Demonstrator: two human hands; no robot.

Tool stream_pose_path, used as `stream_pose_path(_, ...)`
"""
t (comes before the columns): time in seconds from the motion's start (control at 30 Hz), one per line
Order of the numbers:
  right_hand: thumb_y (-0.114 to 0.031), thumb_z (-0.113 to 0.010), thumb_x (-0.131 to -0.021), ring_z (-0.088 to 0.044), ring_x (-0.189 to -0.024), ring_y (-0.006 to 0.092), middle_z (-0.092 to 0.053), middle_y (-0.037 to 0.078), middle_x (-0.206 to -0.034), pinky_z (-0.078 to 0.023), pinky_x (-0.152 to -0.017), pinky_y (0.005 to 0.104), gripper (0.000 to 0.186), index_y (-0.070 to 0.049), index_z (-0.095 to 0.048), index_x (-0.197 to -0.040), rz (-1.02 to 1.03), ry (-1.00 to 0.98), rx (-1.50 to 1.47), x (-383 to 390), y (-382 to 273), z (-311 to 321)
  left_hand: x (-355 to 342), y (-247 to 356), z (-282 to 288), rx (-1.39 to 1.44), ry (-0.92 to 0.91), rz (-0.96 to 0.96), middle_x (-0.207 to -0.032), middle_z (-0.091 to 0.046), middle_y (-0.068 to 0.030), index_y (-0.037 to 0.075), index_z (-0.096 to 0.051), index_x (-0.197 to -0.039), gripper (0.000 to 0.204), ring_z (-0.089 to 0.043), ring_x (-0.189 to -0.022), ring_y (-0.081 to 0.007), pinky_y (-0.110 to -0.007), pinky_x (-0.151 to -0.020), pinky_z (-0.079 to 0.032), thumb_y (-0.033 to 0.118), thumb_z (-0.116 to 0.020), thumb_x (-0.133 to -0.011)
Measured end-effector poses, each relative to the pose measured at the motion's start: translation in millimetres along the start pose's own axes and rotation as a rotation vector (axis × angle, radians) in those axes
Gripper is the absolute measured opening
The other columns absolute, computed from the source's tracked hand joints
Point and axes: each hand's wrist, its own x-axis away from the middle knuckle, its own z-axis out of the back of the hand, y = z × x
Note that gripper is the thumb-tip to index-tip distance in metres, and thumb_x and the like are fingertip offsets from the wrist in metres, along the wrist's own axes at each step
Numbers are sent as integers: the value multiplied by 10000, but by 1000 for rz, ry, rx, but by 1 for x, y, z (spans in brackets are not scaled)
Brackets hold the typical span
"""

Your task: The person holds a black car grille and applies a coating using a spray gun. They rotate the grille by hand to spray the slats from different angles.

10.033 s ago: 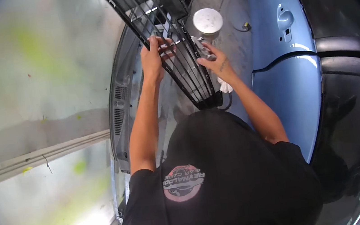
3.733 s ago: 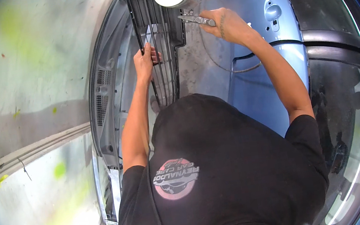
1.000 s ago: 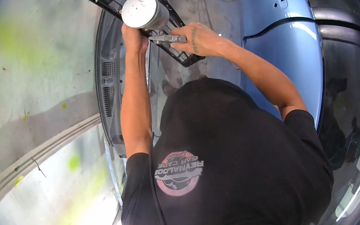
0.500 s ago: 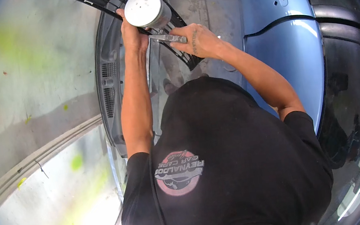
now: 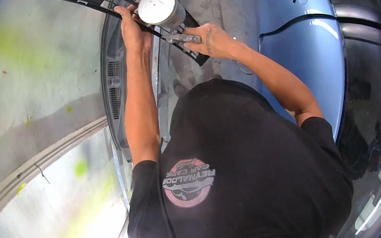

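Along the floor's [image 5: 199, 2] right edge runs a blue car side [image 5: 306, 65], limiting room for the right elbow; a dark vented panel [image 5: 113, 88] borders the left. Over the floor between them slants a black slatted grille [image 5: 150, 30], held in the air, its near corner short of the car. The left hand's [image 5: 133, 35] grip curls round the grille's long edge, thumb on top, probably steadying that tilt. The right hand's [image 5: 216, 42] grip wraps a metal spray gun [image 5: 183, 38]; trigger position is hidden. Its lidded cup [image 5: 156, 7] sits uppermost, presumably for gravity feed, overlapping the slats in view; contact cannot be told.
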Motion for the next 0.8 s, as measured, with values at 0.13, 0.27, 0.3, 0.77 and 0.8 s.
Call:
stream_pose_path(0.13,-333,-695,-927,-693,-911,452,-707,283,-928,-540,-822,490,430,-21,-689,-1224,-57,-30,-17,9,15,-15,1,16,2,4,-38,-15,-1140,-652,-142,6,-580,-1175,790,-605,-1072,-293,-450,-1021,-474,754,-404,-991)
stream_pose_path(0.27,-363,-667,-940,-704,-988,430,-728,266,-1019,-550,-911,481,472,-35,-677,-1280,-151,-96,-5,16,19,-14,1,25,11,-15,-71,-12,-1054,-644,-134,58,-600,-1142,789,-597,-1042,-304,-534,-966,-469,787,-345,-983)
stream_pose_path(0.3,-362,-669,-938,-705,-987,429,-728,267,-1016,-550,-909,479,476,-30,-676,-1280,-156,-90,-9,17,21,-14,4,24,10,-33,-54,-41,-1032,-646,-131,90,-607,-1136,777,-592,-1033,-304,-568,-955,-449,797,-325,-980)
stream_pose_path(0.77,-336,-692,-927,-703,-907,423,-728,236,-941,-557,-836,467,415,-28,-702,-1203,15,164,-55,-9,-23,22,17,-5,-1,-28,-6,-8,-1002,-663,-64,61,-531,-1247,676,-620,-957,-186,-398,-791,-469,689,-391,-1041)
stream_pose_path(0.8,-319,-699,-928,-696,-873,427,-717,247,-916,-549,-804,452,404,-16,-700,-1196,3,164,-62,-10,-21,25,18,-9,-3,-31,-25,-5,-991,-671,-61,62,-542,-1240,671,-625,-943,-184,-392,-785,-469,685,-387,-1044)
